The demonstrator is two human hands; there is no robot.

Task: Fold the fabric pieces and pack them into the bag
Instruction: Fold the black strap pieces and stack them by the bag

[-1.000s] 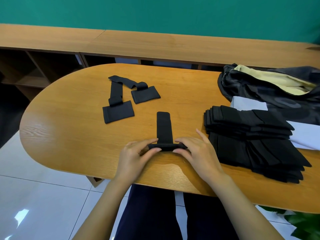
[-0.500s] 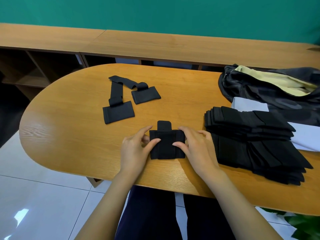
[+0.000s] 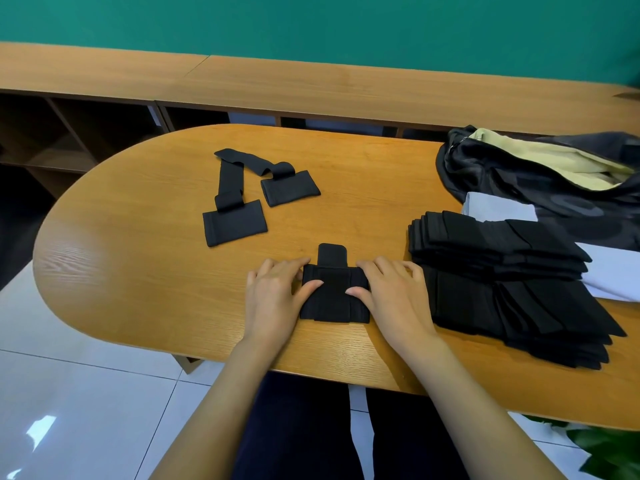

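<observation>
Currently, left hand (image 3: 277,299) and right hand (image 3: 391,296) lie flat, fingers extended, pressing opposite sides of the folded black fabric piece (image 3: 334,294) against the wooden table (image 3: 138,271).

your left hand (image 3: 275,299) lies palm down with the fingers spread loosely forward and the thumb angled in toward the right. your right hand (image 3: 394,297) mirrors it, palm down, thumb pointing left. both forearms reach up from the bottom edge, converging, wrists straight and bare.
</observation>
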